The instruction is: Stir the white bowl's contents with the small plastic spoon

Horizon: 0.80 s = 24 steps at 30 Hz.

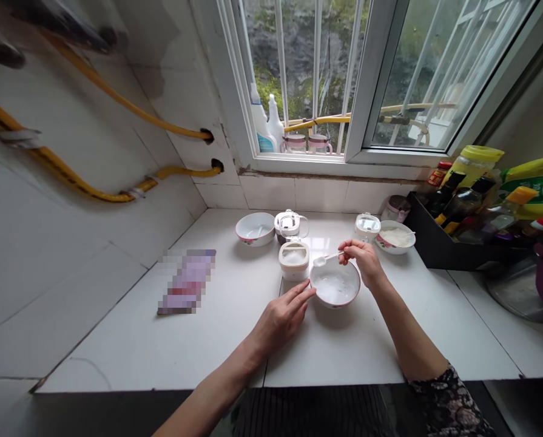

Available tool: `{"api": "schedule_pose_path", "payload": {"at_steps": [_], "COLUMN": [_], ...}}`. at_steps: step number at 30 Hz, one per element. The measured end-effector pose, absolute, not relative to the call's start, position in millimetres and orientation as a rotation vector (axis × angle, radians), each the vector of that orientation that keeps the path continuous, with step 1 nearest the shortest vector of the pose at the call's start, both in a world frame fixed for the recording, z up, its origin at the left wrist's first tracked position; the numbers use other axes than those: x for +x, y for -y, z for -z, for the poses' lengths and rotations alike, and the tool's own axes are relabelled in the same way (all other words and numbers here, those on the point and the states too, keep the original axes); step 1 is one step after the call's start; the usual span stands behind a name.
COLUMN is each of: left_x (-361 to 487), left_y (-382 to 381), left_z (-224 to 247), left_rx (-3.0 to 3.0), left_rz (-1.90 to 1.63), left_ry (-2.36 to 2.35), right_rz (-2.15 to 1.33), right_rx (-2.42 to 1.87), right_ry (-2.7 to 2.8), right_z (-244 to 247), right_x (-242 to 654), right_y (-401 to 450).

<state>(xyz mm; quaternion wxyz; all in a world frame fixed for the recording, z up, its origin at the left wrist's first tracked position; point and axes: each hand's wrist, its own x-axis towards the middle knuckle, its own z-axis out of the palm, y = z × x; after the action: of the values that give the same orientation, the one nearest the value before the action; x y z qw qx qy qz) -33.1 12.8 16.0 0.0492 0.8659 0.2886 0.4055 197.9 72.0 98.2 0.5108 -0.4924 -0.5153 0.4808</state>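
My right hand (362, 261) pinches the handle of a small white spoon (320, 261), with a white substance in its scoop. The spoon hangs over the far left rim of a white bowl (335, 298) with a pinkish edge, which has something whitish inside. My left hand (286, 312) touches the bowl's left rim with stretched fingertips. Just left of the bowl stands a cream-lidded seasoning jar (293, 261). Behind it is a second jar (287, 224) with dark contents and its lid raised.
A floral bowl (255, 230) holding a spoon stands back left. At back right are a clear-lidded jar (367, 227) and a bowl of white food (395, 238). A black box (439, 252) of bottles and a glass lid (517, 291) lie right. A blurred purple packet (187, 282) lies left.
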Motion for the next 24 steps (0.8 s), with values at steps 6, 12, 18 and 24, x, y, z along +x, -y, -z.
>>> {"api": "schedule_pose_path", "payload": {"at_steps": [6,12,18,24], "left_x": [-33,-32,-32,-33], "left_y": [-14,-14,-13,-12], "left_z": [-14,-14,-16,-17], "left_rx": [2.645,2.659,2.653,2.648], "left_rz": [-1.256,-1.27,-1.255,-1.241], "left_ry": [-0.871,-0.879,-0.884,-0.871], "right_rz": [-0.848,-0.224,-0.194,-0.351], "right_rx": [-1.064,-0.996,-1.03,-1.277], "right_ry": [1.408,1.954,1.781,1.83], "right_z": [-98,-95,-103,-104], "right_x": [172,159,178,204], "right_y": [-64,-56,-54,-60]}}
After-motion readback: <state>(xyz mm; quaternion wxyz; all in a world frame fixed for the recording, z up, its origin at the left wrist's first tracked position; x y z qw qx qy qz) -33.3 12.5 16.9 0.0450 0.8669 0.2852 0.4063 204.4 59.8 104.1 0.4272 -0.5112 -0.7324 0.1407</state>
